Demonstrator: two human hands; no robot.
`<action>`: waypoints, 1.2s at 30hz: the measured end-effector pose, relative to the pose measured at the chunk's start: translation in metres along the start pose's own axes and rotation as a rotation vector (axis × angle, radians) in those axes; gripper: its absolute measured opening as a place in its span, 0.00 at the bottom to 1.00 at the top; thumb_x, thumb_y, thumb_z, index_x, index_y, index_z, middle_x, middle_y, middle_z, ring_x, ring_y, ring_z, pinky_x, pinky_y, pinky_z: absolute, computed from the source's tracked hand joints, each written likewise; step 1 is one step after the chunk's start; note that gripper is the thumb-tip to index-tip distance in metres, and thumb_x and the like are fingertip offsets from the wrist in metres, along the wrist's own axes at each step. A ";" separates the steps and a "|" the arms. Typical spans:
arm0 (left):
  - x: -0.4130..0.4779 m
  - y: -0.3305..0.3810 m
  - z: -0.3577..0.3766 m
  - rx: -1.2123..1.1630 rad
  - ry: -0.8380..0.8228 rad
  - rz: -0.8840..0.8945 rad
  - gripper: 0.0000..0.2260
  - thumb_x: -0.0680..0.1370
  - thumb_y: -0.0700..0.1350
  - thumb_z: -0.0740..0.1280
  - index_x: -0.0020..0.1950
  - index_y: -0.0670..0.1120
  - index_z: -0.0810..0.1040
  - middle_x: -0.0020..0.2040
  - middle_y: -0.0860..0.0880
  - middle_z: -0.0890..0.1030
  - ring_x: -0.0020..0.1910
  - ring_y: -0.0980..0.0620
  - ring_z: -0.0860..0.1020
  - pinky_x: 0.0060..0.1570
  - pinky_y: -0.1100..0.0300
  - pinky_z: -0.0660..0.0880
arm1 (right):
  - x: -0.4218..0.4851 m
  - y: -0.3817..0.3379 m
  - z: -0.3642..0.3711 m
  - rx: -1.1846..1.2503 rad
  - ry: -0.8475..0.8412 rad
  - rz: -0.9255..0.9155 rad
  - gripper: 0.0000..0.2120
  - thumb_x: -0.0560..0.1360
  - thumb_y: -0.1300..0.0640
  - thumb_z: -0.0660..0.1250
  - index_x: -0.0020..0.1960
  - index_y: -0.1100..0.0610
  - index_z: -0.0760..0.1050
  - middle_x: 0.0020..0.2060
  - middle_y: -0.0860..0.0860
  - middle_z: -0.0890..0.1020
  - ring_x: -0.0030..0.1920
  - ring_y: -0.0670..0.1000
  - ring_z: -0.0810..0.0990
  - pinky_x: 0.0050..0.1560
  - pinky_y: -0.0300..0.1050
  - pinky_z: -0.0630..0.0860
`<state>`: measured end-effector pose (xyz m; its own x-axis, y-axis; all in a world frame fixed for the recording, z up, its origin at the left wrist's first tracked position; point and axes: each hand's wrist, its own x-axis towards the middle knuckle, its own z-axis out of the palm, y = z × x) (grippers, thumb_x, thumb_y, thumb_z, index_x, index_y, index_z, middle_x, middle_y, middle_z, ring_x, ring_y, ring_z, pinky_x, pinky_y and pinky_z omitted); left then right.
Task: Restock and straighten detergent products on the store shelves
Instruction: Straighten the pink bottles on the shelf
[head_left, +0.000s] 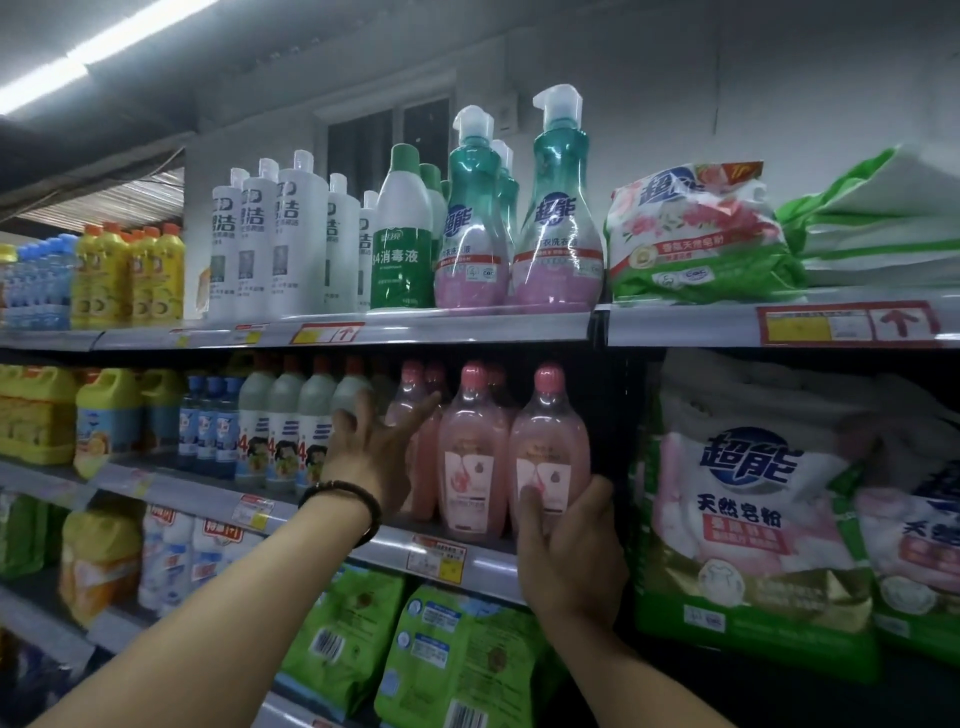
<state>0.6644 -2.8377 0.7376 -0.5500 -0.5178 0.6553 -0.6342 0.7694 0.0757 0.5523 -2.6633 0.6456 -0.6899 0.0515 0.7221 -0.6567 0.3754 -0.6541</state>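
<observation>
Several pink detergent bottles with pink caps stand on the middle shelf (322, 538). My right hand (569, 551) grips the lower part of the rightmost pink bottle (549, 441), thumb across its label. A second pink bottle (472, 452) stands just left of it. My left hand (376, 447), a dark bead bracelet on its wrist, has its fingers spread, fingertips resting against a pink bottle at the left (410, 400) and the white bottles beside it. It holds nothing.
The top shelf carries white bottles (270, 244), a green disinfectant bottle (402, 244), teal pump bottles (558, 208) and a powder bag (701, 234). Big powder bags (748, 519) fill the right bay. Green refill pouches (457, 654) lie below; yellow jugs (104, 421) stand left.
</observation>
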 end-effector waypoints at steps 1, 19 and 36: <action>0.003 -0.001 -0.001 0.027 -0.009 0.021 0.48 0.75 0.37 0.65 0.81 0.73 0.43 0.72 0.39 0.56 0.65 0.33 0.66 0.60 0.45 0.78 | 0.000 0.000 0.000 -0.003 -0.002 0.003 0.26 0.77 0.31 0.58 0.60 0.52 0.62 0.52 0.51 0.79 0.41 0.54 0.81 0.34 0.44 0.74; -0.003 -0.009 0.009 -0.526 0.101 0.130 0.32 0.74 0.46 0.77 0.71 0.59 0.62 0.66 0.40 0.72 0.64 0.37 0.73 0.57 0.43 0.80 | -0.001 -0.004 0.001 -0.026 0.016 0.006 0.25 0.79 0.32 0.57 0.59 0.53 0.61 0.50 0.53 0.80 0.37 0.52 0.74 0.33 0.44 0.72; -0.003 -0.038 0.035 -1.490 -0.150 -0.217 0.23 0.81 0.31 0.65 0.70 0.53 0.74 0.62 0.43 0.83 0.59 0.39 0.84 0.48 0.40 0.85 | 0.000 -0.003 0.002 -0.027 0.016 0.000 0.24 0.79 0.33 0.57 0.58 0.53 0.61 0.48 0.51 0.79 0.37 0.52 0.75 0.31 0.41 0.69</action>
<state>0.6710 -2.8784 0.7071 -0.6282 -0.6290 0.4580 0.3548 0.2924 0.8881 0.5536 -2.6665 0.6474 -0.6849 0.0666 0.7256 -0.6478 0.4003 -0.6481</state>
